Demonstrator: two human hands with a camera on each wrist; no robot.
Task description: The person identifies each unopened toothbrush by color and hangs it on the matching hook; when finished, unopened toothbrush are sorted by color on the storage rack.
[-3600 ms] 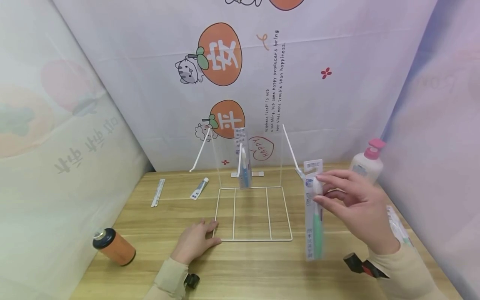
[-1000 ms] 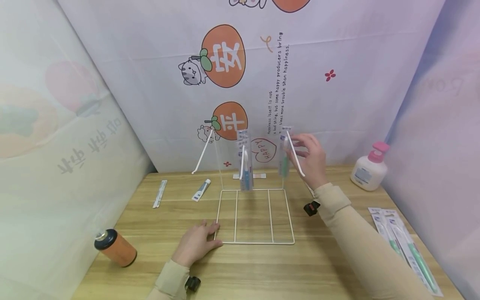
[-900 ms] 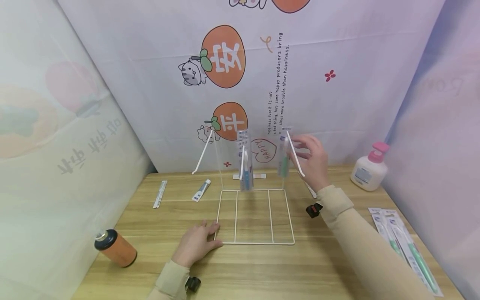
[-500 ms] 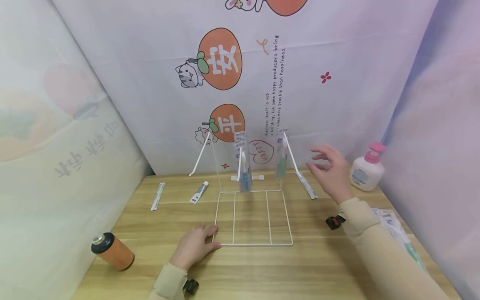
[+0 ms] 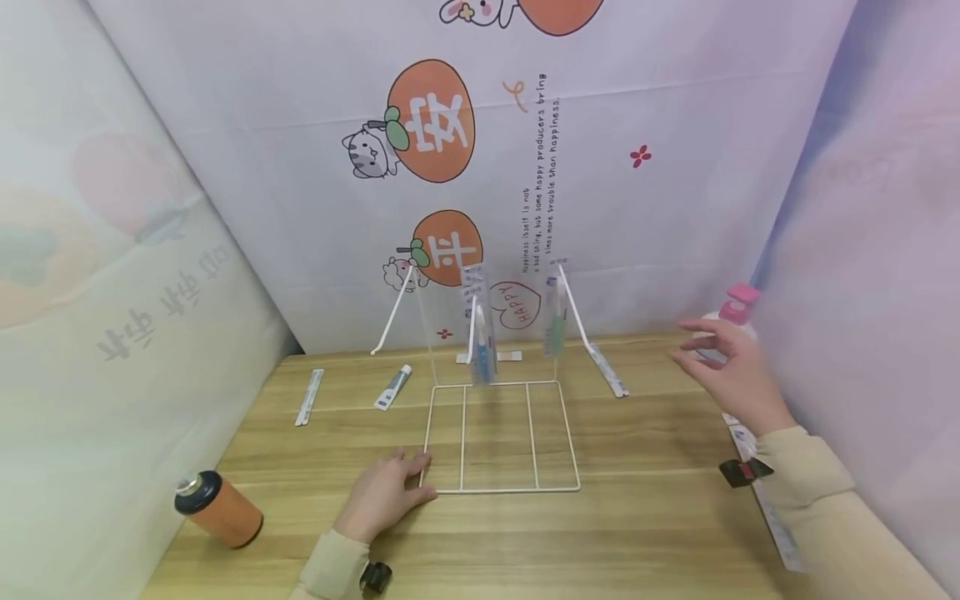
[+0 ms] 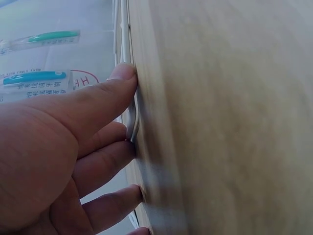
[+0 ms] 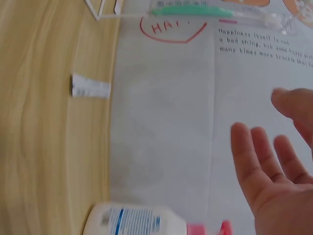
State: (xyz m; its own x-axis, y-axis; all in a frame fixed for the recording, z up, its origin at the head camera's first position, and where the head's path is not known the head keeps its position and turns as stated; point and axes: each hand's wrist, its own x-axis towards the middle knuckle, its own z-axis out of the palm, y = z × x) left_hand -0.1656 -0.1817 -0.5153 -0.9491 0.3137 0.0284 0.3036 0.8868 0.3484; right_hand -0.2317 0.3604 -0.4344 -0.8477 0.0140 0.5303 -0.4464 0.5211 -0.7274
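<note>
My left hand (image 5: pixel 381 497) pinches the near left corner of the white wire display rack's base (image 5: pixel 462 437); in the left wrist view, thumb and fingertips lie on either side of the wire (image 6: pixel 125 49). My right hand (image 5: pixel 738 383) is in the air at the right, fingers apart and holding nothing. A packaged green toothbrush (image 5: pixel 557 329) hangs on the rack's right hook (image 5: pixel 576 308). From the middle hook hang packaged blue toothbrushes (image 5: pixel 483 350), one behind another. The left hook (image 5: pixel 393 312) is bare. Below my right hand, a packaged toothbrush (image 5: pixel 776 529) lies partly under the sleeve.
A pump bottle with a pink top (image 5: pixel 738 305) stands behind my right hand. Also on the wooden table are an orange can with a black top (image 5: pixel 228 512), a small toothpaste tube (image 5: pixel 393 388) and slim flat packets left (image 5: pixel 309 397) and right (image 5: pixel 607 371).
My right hand carried the packaged green toothbrush to the right hook and let go of it there. It has since moved right, away from the rack. My left hand has stayed at the corner.
</note>
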